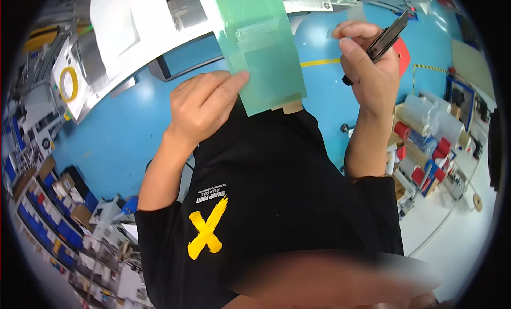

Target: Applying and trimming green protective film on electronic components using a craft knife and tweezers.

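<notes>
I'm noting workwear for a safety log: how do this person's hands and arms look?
The left hand and right hand are ungloved. Both forearms are bare, with no watch or cable showing. Plain black short sleeves belong to a black T-shirt bearing a yellow brush-stroke cross.

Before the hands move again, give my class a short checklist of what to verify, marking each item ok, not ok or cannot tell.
1. Left hand on the green sheet: ok, fingers at its left edge.
2. Right hand holding the black tool: ok.
3. Black tool apart from the green sheet: ok, it is off to the right.
4. Lower edge of the sheet bare: not ok, a brown piece shows there.
5. Sheet apart from the black shirt: cannot tell, they overlap in this view.
</notes>
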Available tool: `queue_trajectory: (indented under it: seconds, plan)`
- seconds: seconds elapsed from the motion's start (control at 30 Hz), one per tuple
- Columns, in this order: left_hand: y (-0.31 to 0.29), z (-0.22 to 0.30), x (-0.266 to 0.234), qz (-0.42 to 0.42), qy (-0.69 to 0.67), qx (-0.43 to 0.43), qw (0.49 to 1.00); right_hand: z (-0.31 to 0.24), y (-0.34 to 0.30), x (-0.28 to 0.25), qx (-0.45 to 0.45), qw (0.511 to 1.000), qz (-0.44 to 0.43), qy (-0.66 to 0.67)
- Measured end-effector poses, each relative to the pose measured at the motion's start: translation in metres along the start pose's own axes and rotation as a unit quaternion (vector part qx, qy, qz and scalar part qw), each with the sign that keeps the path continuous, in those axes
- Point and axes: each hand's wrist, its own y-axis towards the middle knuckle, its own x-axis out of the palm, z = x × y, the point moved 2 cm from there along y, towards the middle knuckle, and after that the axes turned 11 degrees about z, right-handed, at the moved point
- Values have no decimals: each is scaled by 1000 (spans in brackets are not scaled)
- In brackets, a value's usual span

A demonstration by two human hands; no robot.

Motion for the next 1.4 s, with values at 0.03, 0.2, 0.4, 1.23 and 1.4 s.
queue_trajectory:
  seconds: [0.03, 0.2, 0.4, 1.23, 1.4]
  plan:
    - [-4, 2, 1, 11, 7, -22, 1000, 6, -3, -1, 2, 1000, -21, -22]
    - [-10, 20, -6, 68, 42, -134, 988, 20, -14, -7, 50, 993, -106, -25]
    - [10, 88, -8, 97, -115, -278, 949, 24, -21, 0, 115, 962, -221, 109]
    - [24, 115, 44, 89, -361, -502, 781, -5, -43, -8, 21, 975, -221, 33]
    - [30, 113, 34, 128, -440, -498, 736, -9, -42, 9, -9, 978, -202, 57]
